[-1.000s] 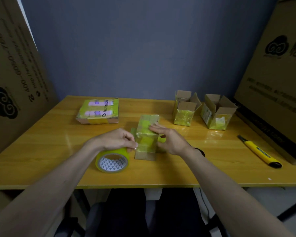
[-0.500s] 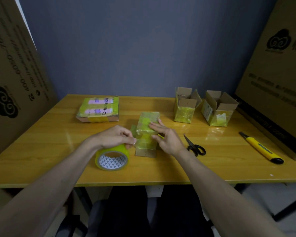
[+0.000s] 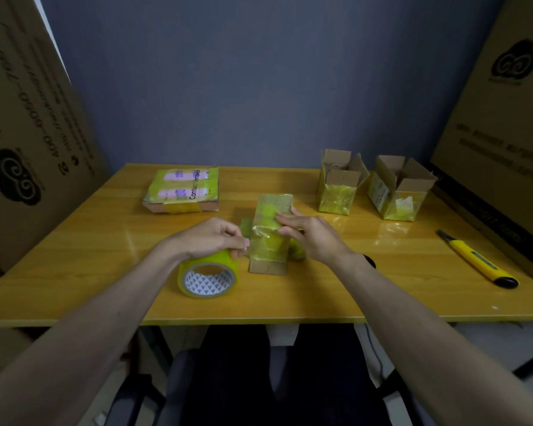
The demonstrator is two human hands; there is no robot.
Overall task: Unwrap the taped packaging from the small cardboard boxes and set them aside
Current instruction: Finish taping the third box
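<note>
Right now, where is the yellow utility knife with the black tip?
In the head view, the yellow utility knife lies on the wooden table's right side, nearer than the two open cardboard boxes.

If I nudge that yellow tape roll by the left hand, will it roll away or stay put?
The tape roll looks tilted, partly on its rim under the left hand, so it could roll once released. Its thick wound band suggests some weight for its size. The glossy table probably lets it slide easily.
</note>
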